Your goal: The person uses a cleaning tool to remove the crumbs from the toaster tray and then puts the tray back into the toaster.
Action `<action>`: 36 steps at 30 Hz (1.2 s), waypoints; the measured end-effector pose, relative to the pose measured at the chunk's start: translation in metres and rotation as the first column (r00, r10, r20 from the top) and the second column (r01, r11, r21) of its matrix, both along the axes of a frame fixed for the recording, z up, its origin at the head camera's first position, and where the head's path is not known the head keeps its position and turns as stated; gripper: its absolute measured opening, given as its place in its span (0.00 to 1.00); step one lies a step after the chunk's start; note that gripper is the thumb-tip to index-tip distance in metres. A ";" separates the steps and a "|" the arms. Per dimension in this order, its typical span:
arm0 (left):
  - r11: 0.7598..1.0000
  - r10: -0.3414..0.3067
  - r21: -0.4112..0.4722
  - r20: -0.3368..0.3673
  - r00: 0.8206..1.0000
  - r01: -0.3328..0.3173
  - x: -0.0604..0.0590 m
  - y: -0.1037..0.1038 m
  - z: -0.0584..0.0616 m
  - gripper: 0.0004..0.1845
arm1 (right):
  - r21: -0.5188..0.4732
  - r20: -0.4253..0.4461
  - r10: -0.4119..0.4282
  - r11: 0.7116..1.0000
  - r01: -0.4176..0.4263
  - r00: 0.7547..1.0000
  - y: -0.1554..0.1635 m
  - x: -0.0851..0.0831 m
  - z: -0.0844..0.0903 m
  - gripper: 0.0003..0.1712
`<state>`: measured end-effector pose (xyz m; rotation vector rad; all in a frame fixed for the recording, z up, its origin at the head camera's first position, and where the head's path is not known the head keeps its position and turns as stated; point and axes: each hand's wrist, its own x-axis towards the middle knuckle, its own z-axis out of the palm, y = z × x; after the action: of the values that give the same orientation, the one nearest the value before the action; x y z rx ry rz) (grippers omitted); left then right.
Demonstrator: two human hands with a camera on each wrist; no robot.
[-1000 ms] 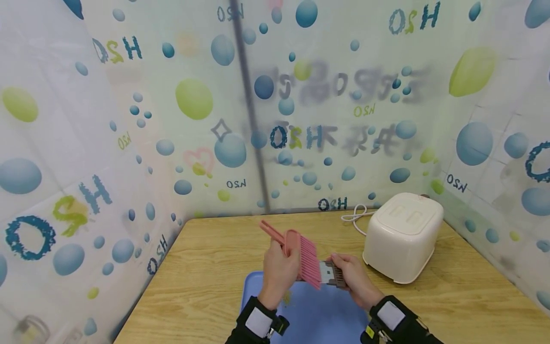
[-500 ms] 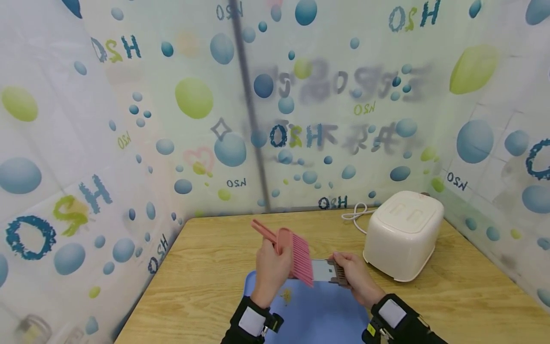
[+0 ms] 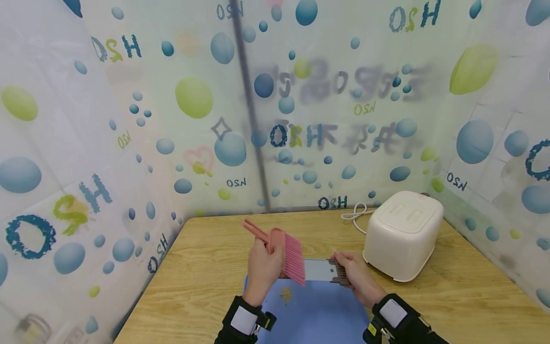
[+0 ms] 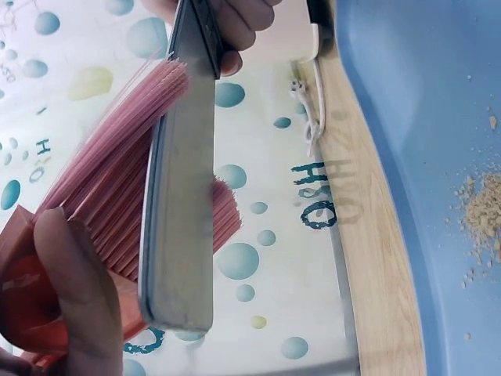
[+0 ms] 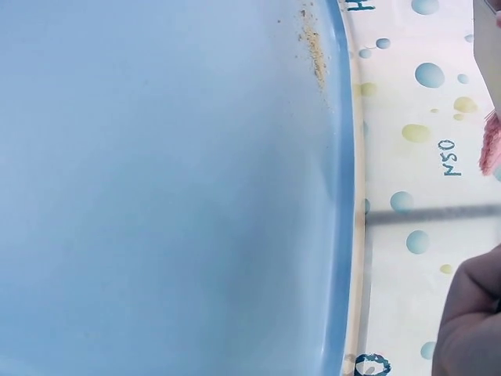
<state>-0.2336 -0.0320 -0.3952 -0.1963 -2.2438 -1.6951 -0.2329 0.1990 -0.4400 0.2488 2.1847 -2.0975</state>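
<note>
My left hand grips a pink brush, its handle pointing up and left. The bristles lie against the crumb tray in the left wrist view and stick out past its far side. This crumb tray is a flat metal plate with a brown slotted end, which my right hand pinches. Both are held above a blue tray. A small heap of tan crumbs lies on the blue tray, below the brush. In the right wrist view only part of my right hand shows at the edge.
A cream toaster stands at the right of the wooden table, its white cord looped behind it. A patterned curtain encloses the table at the back and sides.
My left hand has drawn the brush leftward along the crumb tray, baring more of its metal. The crumbs on the blue tray show more fully. My right hand stays nearly still.
</note>
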 end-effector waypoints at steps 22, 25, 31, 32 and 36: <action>1.000 0.005 -0.023 0.005 1.000 -0.005 -0.002 -0.011 -0.005 0.10 | 0.023 0.008 -0.001 1.000 0.001 1.000 0.005 0.000 -0.004 0.23; 1.000 0.007 -0.029 -0.005 1.000 -0.007 -0.002 -0.012 -0.005 0.11 | 0.033 0.011 0.000 0.999 -0.001 1.000 0.006 0.000 -0.005 0.23; 1.000 0.006 -0.021 0.010 1.000 -0.006 -0.002 -0.015 -0.007 0.11 | 0.042 0.017 -0.004 0.999 0.003 1.000 0.007 0.000 -0.004 0.23; 1.000 0.007 -0.016 0.012 1.000 -0.006 -0.002 -0.015 -0.007 0.11 | 0.043 0.018 -0.003 0.999 0.003 1.000 0.007 0.000 -0.004 0.23; 1.000 -0.005 0.009 0.023 1.000 0.005 -0.002 -0.017 -0.008 0.10 | 0.045 0.018 -0.004 0.999 0.003 1.000 0.008 0.000 -0.004 0.22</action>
<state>-0.2356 -0.0490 -0.4027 -0.1812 -2.2535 -1.7185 -0.2325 0.2074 -0.4442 0.2744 2.2251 -2.0412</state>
